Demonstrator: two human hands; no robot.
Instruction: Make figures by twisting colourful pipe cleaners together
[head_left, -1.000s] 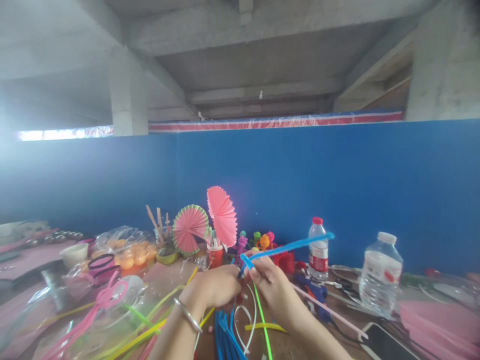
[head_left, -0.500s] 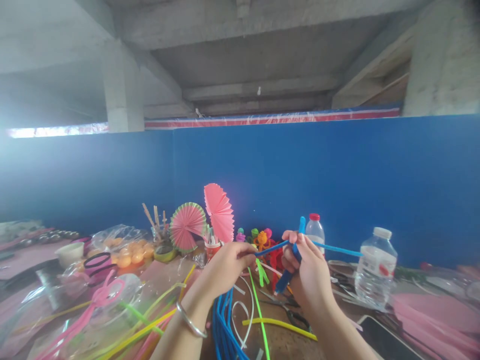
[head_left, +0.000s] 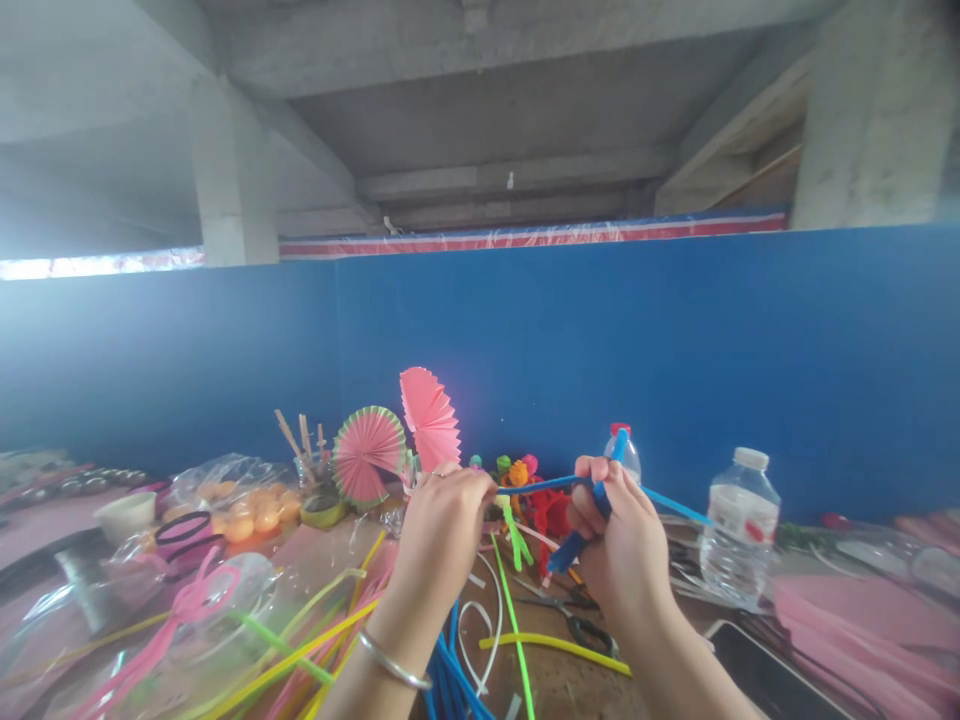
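Left hand [head_left: 442,530] pinched shut on one end of the blue pipe cleaner [head_left: 592,485], fingers [head_left: 480,485] curled tight. Right hand [head_left: 622,545] fisted around its crossing strands, held above the cluttered table [head_left: 555,680], near the water bottle [head_left: 739,530]. Since half a second ago: both hands slightly higher, left drawn up closer.

- Blue stem [head_left: 592,495]: fuzzy, matt pipe cleaner.
- Bracelet [head_left: 394,662] at 7 o'clock: shiny metal.
- Fans [head_left: 369,455]: pleated matt paper.
- Bottle [head_left: 733,530] at 3 o'clock: clear glossy plastic.
- Bags [head_left: 225,480] at 9 o'clock: glossy, crinkled film.
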